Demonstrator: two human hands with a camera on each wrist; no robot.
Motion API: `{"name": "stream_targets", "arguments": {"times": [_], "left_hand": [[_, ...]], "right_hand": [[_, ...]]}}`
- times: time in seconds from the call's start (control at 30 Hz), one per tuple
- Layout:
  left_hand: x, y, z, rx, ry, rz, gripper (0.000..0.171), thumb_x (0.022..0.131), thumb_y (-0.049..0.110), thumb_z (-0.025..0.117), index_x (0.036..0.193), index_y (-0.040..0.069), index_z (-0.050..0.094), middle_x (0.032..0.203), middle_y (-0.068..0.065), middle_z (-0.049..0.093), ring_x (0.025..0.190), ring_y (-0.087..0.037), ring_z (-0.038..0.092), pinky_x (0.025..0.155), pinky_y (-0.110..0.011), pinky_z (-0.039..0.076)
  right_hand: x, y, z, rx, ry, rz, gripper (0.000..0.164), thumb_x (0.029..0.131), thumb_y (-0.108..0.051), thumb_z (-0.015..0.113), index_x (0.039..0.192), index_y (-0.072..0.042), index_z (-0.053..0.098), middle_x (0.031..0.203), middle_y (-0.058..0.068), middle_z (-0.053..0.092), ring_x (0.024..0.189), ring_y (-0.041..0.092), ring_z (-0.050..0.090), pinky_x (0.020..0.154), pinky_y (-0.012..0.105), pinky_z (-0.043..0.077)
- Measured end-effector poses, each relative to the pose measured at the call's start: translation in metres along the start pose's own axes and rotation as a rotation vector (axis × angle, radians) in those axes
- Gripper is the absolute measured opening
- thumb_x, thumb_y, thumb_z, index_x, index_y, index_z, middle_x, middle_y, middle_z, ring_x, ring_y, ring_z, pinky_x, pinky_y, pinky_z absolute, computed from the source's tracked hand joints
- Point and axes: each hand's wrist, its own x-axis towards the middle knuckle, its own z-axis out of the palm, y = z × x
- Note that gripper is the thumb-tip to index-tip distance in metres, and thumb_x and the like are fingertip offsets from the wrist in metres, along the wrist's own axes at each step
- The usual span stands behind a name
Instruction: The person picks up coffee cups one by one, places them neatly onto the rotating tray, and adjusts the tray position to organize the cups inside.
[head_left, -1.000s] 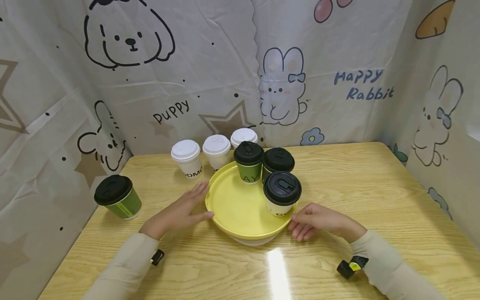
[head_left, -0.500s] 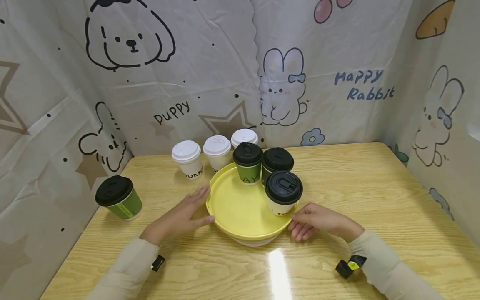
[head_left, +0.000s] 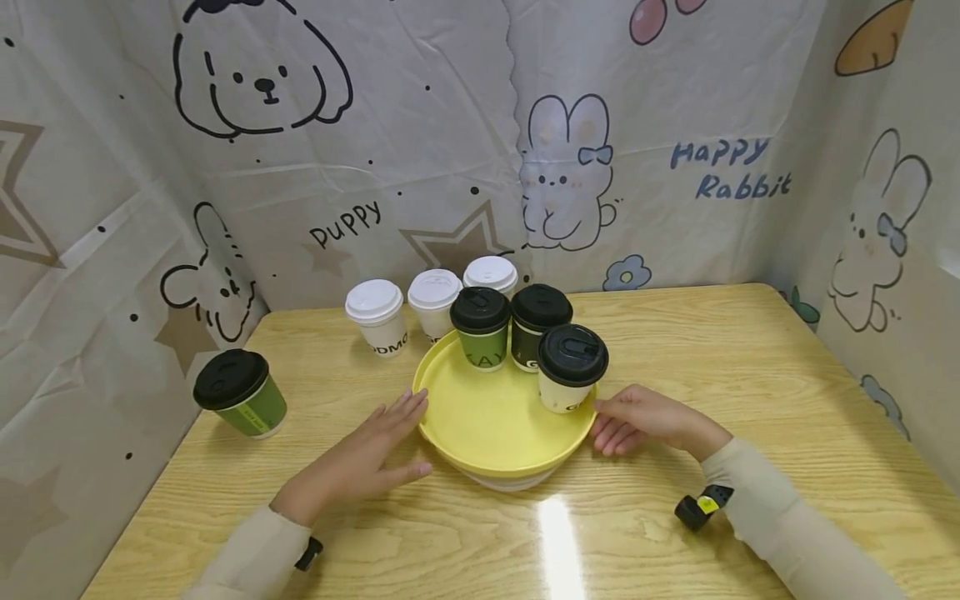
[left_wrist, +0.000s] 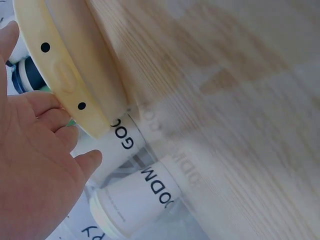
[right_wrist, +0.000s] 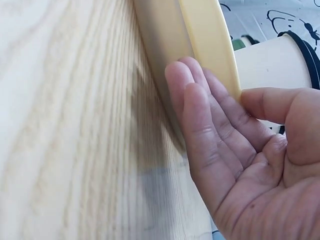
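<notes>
A round yellow turntable (head_left: 480,425) stands on a pale base at mid-table. On it are three lidded paper cups: a green cup (head_left: 483,346), a black cup (head_left: 527,342) and a cream cup (head_left: 562,392), all with black lids. My right hand (head_left: 647,421) pinches the turntable's right rim, thumb at the top edge and fingers under the side, as the right wrist view shows at the rim (right_wrist: 215,45). At the left, my left hand (head_left: 348,467) has its fingers extended, fingertips right at the rim (left_wrist: 62,75), thumb spread apart.
Behind the turntable stand three white-lidded cups, a left one (head_left: 377,321), a middle one (head_left: 435,302) and a partly hidden right one (head_left: 491,273). A green cup with a black lid (head_left: 243,400) stands at the table's left edge. A printed cloth (head_left: 420,125) encloses the back and sides.
The turntable has rotated counterclockwise: its green and black cups have shifted left, the cream cup away and slightly right. My right hand has moved away with the rim; my left hand has come slightly nearer.
</notes>
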Motion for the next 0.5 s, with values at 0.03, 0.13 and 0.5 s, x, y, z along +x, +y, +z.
{"name": "stream_targets", "arguments": {"times": [0.03,0.13,0.5], "left_hand": [[-0.0007,0.0011,0.0008,0.003,-0.004,0.005,0.088,0.091,0.060,0.050,0.153,0.006,0.019,0.160,-0.007,0.011,0.147,-0.025,0.009,0.115,-0.055,0.012],[-0.0026,0.0046,0.0016,0.004,-0.014,0.011,0.087,0.092,0.059,0.051,0.153,0.007,0.019,0.161,-0.005,0.011,0.147,-0.022,0.008,0.116,-0.054,0.011],[-0.0014,0.0065,0.0007,0.019,0.002,0.009,0.087,0.092,0.061,0.047,0.153,0.006,0.018,0.161,-0.006,0.009,0.147,-0.025,0.007,0.115,-0.055,0.014]], "right_hand": [[0.0004,-0.0003,-0.0012,-0.003,0.007,0.003,0.047,0.104,-0.027,0.041,0.098,0.013,0.065,0.082,0.011,0.072,0.070,0.015,0.069,0.064,0.028,0.057],[0.0011,-0.0008,-0.0039,-0.007,0.020,0.007,0.048,0.104,-0.028,0.040,0.097,0.012,0.065,0.082,0.011,0.072,0.070,0.016,0.069,0.064,0.028,0.057],[-0.0019,-0.0043,-0.0020,-0.035,0.054,0.007,0.049,0.104,-0.030,0.040,0.096,0.012,0.065,0.080,0.010,0.071,0.068,0.015,0.068,0.063,0.028,0.057]]}}
